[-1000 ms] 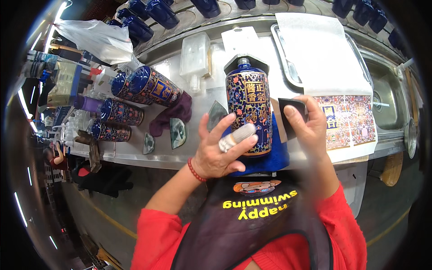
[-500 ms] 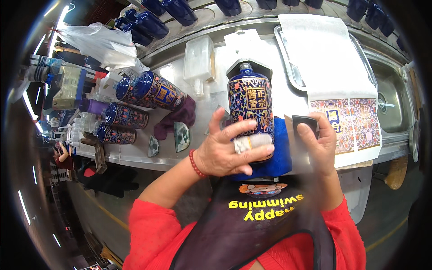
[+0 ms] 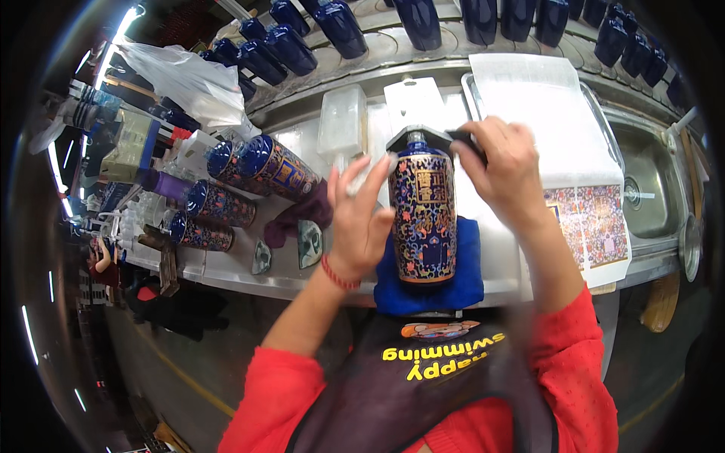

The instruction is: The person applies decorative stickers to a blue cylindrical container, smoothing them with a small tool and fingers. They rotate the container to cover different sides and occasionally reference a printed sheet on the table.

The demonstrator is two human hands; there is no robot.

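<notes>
A dark blue bottle [image 3: 424, 219] with a colourful floral pattern and gold lettering lies on a blue cloth [image 3: 470, 260] in front of me. Its neck end rests in a dark angular holder [image 3: 400, 139]. My left hand [image 3: 358, 219] is raised just left of the bottle, fingers spread, holding nothing; its fingertips come close to the bottle's shoulder. My right hand [image 3: 498, 166] is bent over the holder's right end, fingers closed on a flat black scraper [image 3: 462, 137], mostly hidden under them.
Patterned bottles [image 3: 283, 170] lie at the left beside a purple cloth [image 3: 291, 220] and green-white pieces [image 3: 310, 243]. Patterned decal sheets [image 3: 600, 226] and white paper [image 3: 529, 113] cover a tray at the right, near a sink [image 3: 655, 181]. Plain blue bottles [image 3: 419, 26] line the conveyor behind.
My left hand has let go of the bottle's lower body and lifted to its left side. My right hand has moved away from me with the scraper, up to the holder by the bottle's neck.
</notes>
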